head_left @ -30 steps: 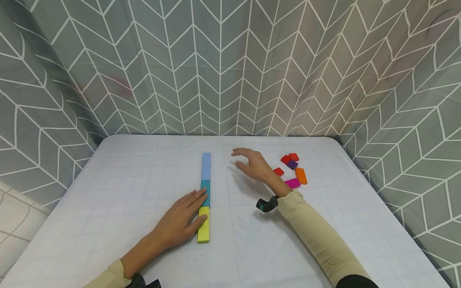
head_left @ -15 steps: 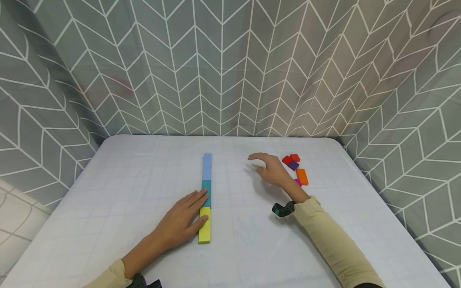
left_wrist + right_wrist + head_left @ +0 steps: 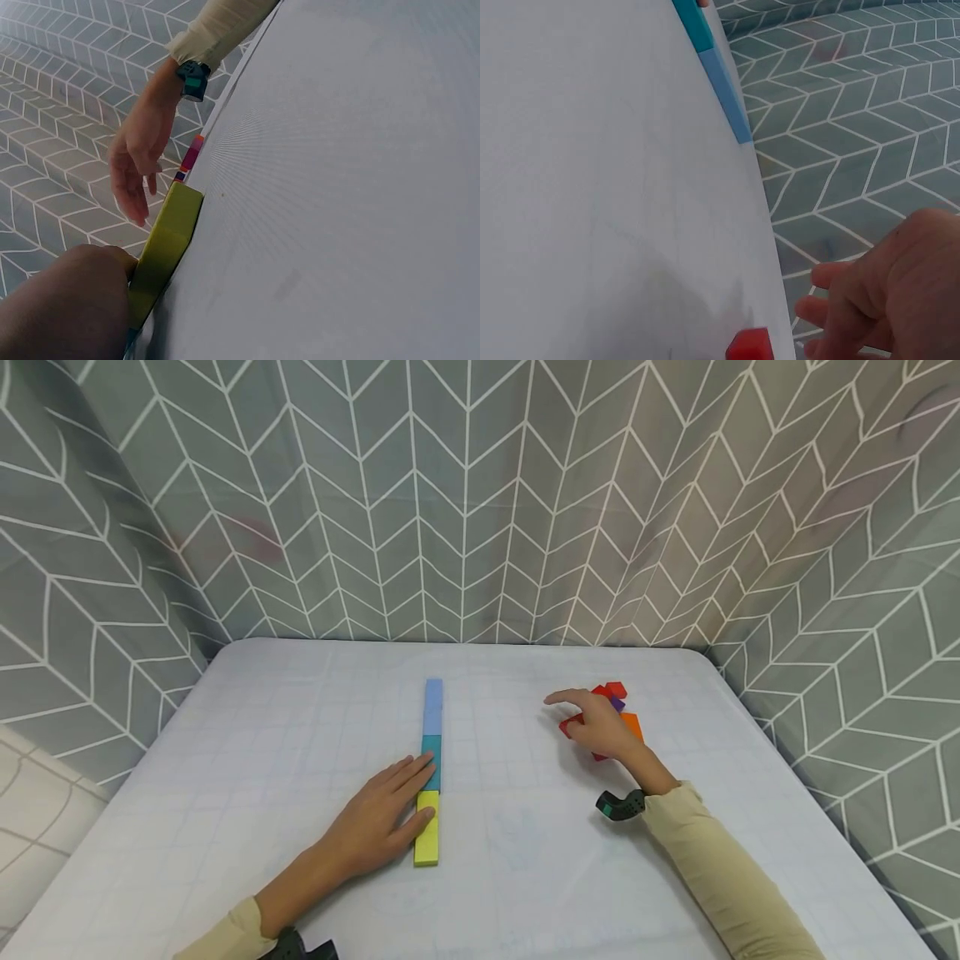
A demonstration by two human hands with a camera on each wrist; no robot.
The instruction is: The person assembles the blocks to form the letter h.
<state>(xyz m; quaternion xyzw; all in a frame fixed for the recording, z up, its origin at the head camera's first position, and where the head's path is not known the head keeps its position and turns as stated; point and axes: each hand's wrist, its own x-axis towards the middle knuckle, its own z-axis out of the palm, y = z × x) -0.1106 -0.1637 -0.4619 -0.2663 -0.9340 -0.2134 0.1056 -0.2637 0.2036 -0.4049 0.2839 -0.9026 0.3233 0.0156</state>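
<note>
A straight row of three flat blocks runs away from me in the head view: yellow (image 3: pixel 427 850), teal (image 3: pixel 432 743) and light blue (image 3: pixel 433 706). My left hand (image 3: pixel 378 818) rests along its left side, fingers extended onto the teal block and thumb on the yellow one. To the right, my right hand (image 3: pixel 606 732) hovers over a loose group of blocks, its fingers loosely bent and holding nothing. Near its thumb lies a red block (image 3: pixel 566 727), also visible as a red corner (image 3: pixel 751 345) in the right wrist view. The hand partly covers an orange block (image 3: pixel 634 725).
Behind the right hand lie a purple block (image 3: pixel 618 702) and more red blocks (image 3: pixel 616 690). A pinkish block (image 3: pixel 600 757) shows slightly below the hand. The white tabletop (image 3: pixel 495 877) ends at a grey patterned curtain (image 3: pixel 465 527).
My right hand has moved rightward, away from the row, to over the loose blocks. My left hand has stayed on the row.
</note>
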